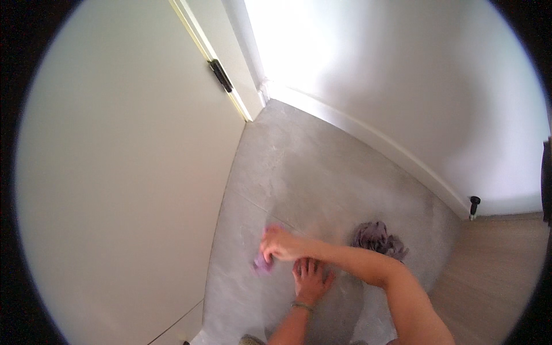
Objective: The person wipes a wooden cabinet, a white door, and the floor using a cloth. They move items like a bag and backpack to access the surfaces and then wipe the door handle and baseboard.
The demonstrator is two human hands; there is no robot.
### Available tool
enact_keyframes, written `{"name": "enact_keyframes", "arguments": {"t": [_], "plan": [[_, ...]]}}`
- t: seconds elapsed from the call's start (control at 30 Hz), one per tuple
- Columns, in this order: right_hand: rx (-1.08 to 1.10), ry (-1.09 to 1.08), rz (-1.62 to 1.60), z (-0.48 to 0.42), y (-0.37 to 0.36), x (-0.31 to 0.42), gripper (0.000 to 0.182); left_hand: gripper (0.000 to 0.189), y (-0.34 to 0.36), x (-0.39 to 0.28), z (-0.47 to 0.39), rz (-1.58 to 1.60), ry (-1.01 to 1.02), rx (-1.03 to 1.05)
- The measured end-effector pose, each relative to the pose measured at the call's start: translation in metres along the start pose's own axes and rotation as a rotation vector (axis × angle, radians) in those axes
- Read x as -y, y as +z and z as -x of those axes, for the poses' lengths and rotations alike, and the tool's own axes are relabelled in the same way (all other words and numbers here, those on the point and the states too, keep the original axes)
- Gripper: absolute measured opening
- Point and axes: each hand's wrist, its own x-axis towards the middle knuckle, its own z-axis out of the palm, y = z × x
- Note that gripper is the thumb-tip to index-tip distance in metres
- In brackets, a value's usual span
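Note:
A pink-purple cloth [263,264] is bunched under my right hand [278,245], which grips it against the grey tiled floor [319,185]. My right arm reaches across to the left, and the hand is slightly blurred. Just below it, my left hand [311,278] lies palm down on the tiles with its fingers spread, holding nothing; a thin band [302,305] circles that wrist. To the right of both hands, beyond my right forearm, a crumpled darker mauve cloth [376,238] rests on the floor, partly hidden by the arm.
A pale door [129,172] with a black hinge [221,76] borders the floor at left. A white wall with a baseboard [379,148] runs along the upper right. A black door stop [474,207] stands by wood-look flooring [487,267] at right.

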Motion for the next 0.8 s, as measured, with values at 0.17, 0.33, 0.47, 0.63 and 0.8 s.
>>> {"name": "enact_keyframes", "arguments": {"t": [0.17, 0.33, 0.47, 0.63, 0.8], "plan": [[-0.419, 0.338, -0.328, 0.045, -0.063, 0.038, 0.021, 0.056, -0.007, -0.006, -0.001, -0.050, -0.005, -0.086], [-0.840, 0.793, 0.723, 0.097, -0.116, -0.011, 0.047, 0.065, -0.012, -0.013, -0.001, -0.014, 0.089, -0.207], [-0.533, 0.642, 0.528, 0.118, -0.060, -0.007, 0.051, 0.068, -0.012, -0.010, 0.001, 0.177, 0.187, -0.257], [-0.217, 0.406, -0.063, 0.151, 0.089, 0.105, 0.048, 0.047, -0.066, 0.040, 0.087, 0.225, 0.596, -0.007], [-0.080, 0.344, -0.323, 0.202, 0.134, 0.218, 0.039, 0.038, -0.148, 0.096, 0.205, 0.229, 0.388, 0.613]]}}
